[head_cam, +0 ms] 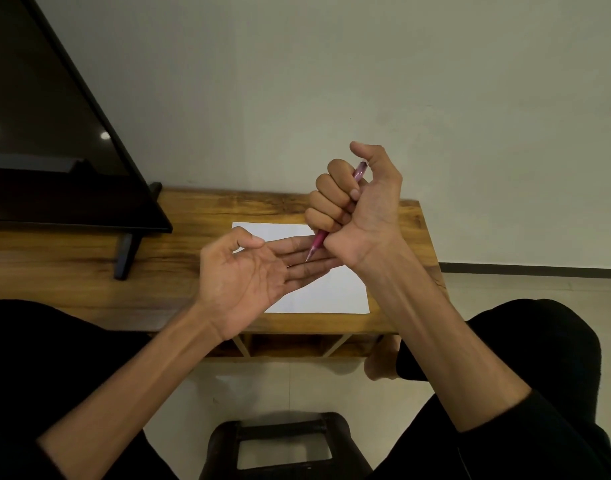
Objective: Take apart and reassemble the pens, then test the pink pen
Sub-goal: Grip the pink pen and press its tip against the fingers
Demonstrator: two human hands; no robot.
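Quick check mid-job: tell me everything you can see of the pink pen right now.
The pink pen looks like translucent pink plastic, with a narrow pointed tip at its lower end. It is held tilted, tip down, top end up by the thumb. The right hand grips it in a fist, hiding its middle. The tip meets or nearly meets the outstretched fingers of the left hand, above the white paper.

Bare forearms, black sleeve (546, 434) pushed up the right arm, black trousers (539, 337), one bare foot (380, 362)
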